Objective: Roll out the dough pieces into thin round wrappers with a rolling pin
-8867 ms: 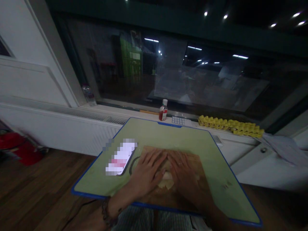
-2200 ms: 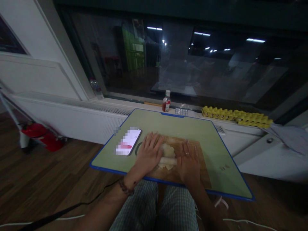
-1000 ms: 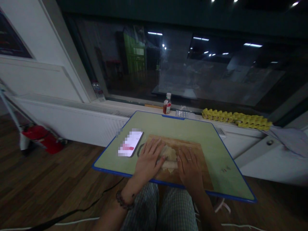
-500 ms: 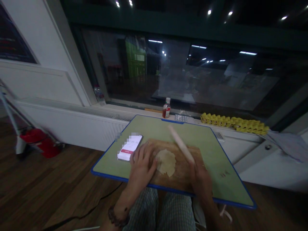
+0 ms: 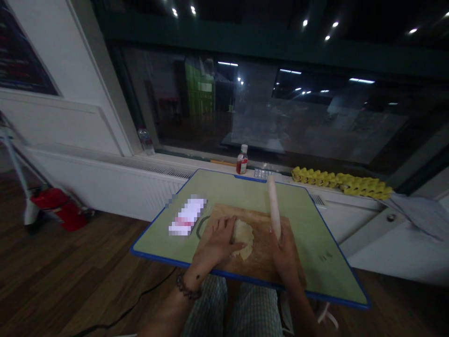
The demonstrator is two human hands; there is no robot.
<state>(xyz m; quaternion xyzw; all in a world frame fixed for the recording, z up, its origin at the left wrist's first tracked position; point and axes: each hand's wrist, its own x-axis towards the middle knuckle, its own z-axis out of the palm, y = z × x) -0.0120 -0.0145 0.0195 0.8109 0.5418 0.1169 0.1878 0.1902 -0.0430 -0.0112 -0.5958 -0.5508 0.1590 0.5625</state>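
Note:
A thin, uneven round of pale dough (image 5: pixel 245 241) lies on a wooden cutting board (image 5: pixel 263 257). Over its left edge rests my left hand (image 5: pixel 220 238), open, the fingers stretched out and the thumb across the dough. That hand covers part of the dough. My right hand (image 5: pixel 284 252) is closed round the near end of a pale wooden rolling pin (image 5: pixel 273 203). The pin points away from me, raised above the right side of the board and apart from the dough.
The board sits on a small green table with a blue rim (image 5: pixel 326 262). A lit phone (image 5: pixel 187 215) lies on its left side. Behind stand a small bottle (image 5: pixel 242 160) and yellow egg cartons (image 5: pixel 336 182) on the sill. A red fire extinguisher (image 5: pixel 59 208) is on the floor.
My left hand has moved from the board's left edge onto the dough. The rolling pin has swung from leaning left to nearly straight ahead, in my right hand throughout.

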